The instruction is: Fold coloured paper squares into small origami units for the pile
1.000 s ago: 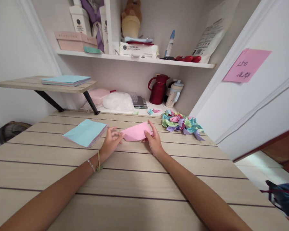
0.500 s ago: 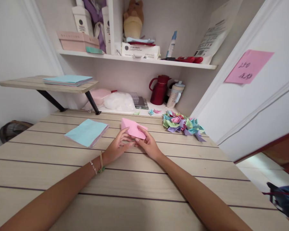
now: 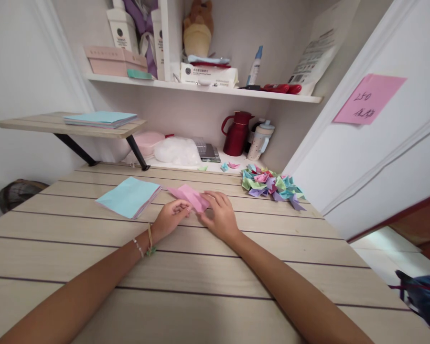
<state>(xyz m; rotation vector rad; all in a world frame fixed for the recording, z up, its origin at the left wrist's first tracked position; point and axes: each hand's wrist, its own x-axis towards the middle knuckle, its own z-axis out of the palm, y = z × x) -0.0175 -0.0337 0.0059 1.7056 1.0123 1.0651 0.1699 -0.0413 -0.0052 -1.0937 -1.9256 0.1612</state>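
Observation:
A folded sheet of pink origami paper (image 3: 190,195) lies low over the slatted table, its pointed end toward the far left. My left hand (image 3: 170,220) is at its near edge with fingers curled and thumb tip against the index finger, pinching at the paper's near edge. At the paper's right end, my right hand (image 3: 221,216) has bent fingers over it and the thumb on the near side. The palm hides part of that end. Left of my hands is a stack of square paper, light blue on top (image 3: 129,197).
A heap of folded colored paper pieces (image 3: 270,185) sits at the table's back right. A small raised shelf (image 3: 28,123) at the left bears more paper (image 3: 100,117). Behind the table stand a red jug (image 3: 236,134) and a tumbler (image 3: 260,141). A pink note (image 3: 370,99) hangs at right.
The pink paper has come down and turned flatter, its point now farther left. My left fingers have curled in at its near edge. My right hand has turned over its right end.

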